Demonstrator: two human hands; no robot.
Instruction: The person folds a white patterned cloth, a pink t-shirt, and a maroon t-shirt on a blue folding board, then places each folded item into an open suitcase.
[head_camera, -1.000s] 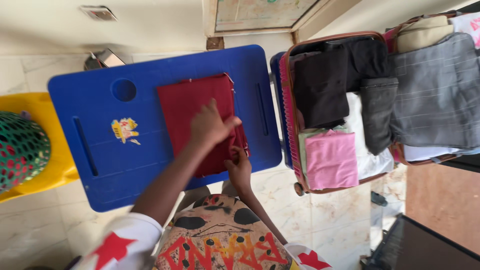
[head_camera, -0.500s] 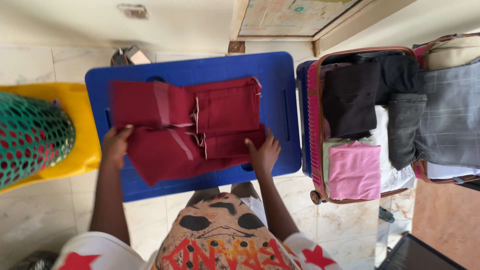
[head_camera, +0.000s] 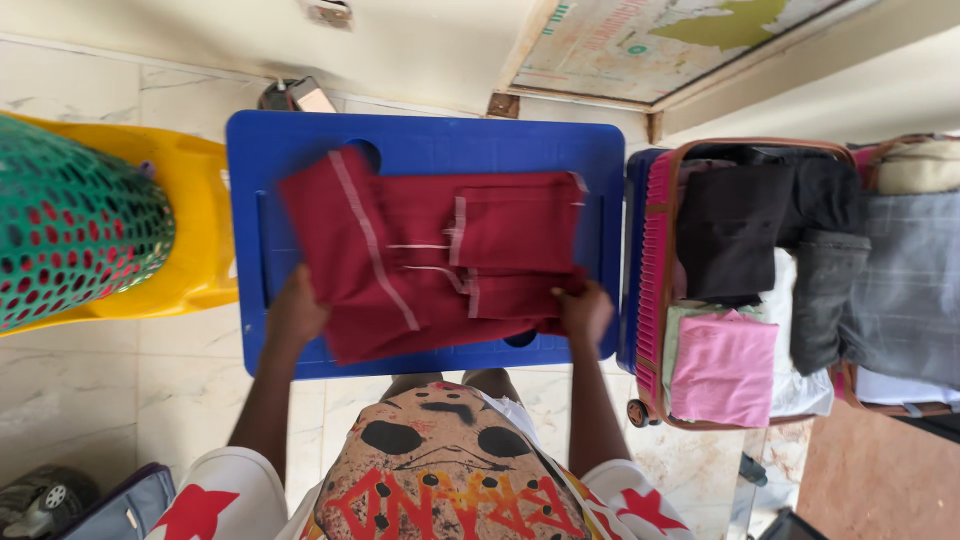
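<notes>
Grip of each hand, left hand (head_camera: 296, 312) and right hand (head_camera: 584, 310), now pinches the maroon garment (head_camera: 430, 255), unfolded since a second ago across the blue surface (head_camera: 420, 140), so folding has restarted.

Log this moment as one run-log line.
left hand: grips maroon garment | right hand: grips garment | on blue table | open suitcase beside

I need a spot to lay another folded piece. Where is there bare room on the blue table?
The blue table is mostly covered by the dark red cloth, held at its near edge by the left hand and right hand. Bare strips remain along the far edge and the right end beside the suitcase, which is packed with clothes.
</notes>
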